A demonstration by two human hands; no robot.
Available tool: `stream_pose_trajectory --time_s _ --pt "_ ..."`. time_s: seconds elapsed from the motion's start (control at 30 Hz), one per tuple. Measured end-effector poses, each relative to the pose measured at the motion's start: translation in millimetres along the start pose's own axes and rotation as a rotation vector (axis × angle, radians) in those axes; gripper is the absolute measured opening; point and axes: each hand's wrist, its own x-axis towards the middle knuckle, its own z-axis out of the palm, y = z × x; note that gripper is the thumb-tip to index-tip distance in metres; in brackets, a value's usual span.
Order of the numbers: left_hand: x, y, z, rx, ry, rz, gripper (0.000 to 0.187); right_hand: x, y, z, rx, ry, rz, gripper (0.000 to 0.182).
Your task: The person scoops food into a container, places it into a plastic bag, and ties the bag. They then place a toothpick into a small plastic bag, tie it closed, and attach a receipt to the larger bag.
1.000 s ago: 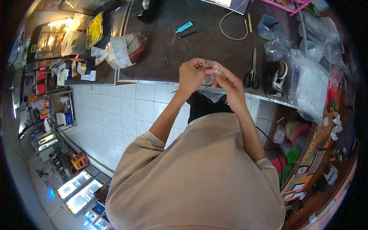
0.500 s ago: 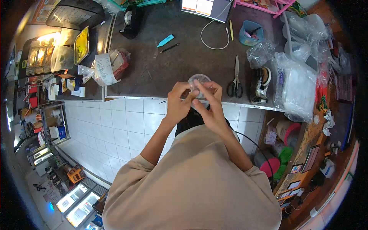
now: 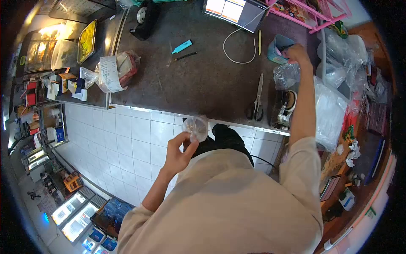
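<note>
Single view, worn on the head, aimed steeply down over the chest and beige shirt [image 3: 224,203]. Wide fisheye lens, with dark rounded corners and curved edges. Close to the body: shirt filling the lower half, left hand [image 3: 179,152] near the middle, right hand [image 3: 296,53] stretched to the upper right. Dark worktop [image 3: 203,76] across the top of the frame, farther off; white tiled front [image 3: 135,131] below it; shop floor and lit cabinets far down at lower left. No second view to compare.

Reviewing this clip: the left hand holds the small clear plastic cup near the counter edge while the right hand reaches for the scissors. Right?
Not quite. In the head view the right hand is at the blue container, not the scissors. The left hand does hold the clear cup.
</note>
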Motion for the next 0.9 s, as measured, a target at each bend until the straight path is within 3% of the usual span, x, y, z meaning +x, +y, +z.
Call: stream_pose_trajectory --time_s 0.07,0.17,0.27,0.37,0.57,0.67,0.77,0.9 --pt "-12 -16 -3 -0.023 0.037 -0.068 0.009 18 -16 -6 0.051 -0.369 0.103 0.027" --pt "-20 -22 1 -0.089 0.180 -0.081 0.010 40 -16 7 -0.058 -0.488 0.038 0.029" --pt "-25 -32 1 -0.166 0.190 -0.136 0.007 33 -19 28 -0.183 -0.366 -0.093 0.027" --pt "-25 -30 -1 -0.238 0.174 -0.187 0.006 29 -28 34 -0.093 -0.326 -0.049 0.032" --pt "-17 -23 -6 -0.321 0.152 -0.163 0.007 26 -31 26 -0.132 -0.449 -0.086 0.039" --pt "-16 -24 -8 -0.308 0.147 -0.156 0.007 24 -23 29 0.044 -0.356 -0.213 0.036" --pt "-18 -27 -11 -0.289 0.131 -0.160 0.008 22 -21 23 0.109 -0.390 -0.181 0.037" --pt "-17 -23 -10 -0.282 0.167 -0.128 0.009 5 -27 13 0.183 -0.160 -0.255 0.026"
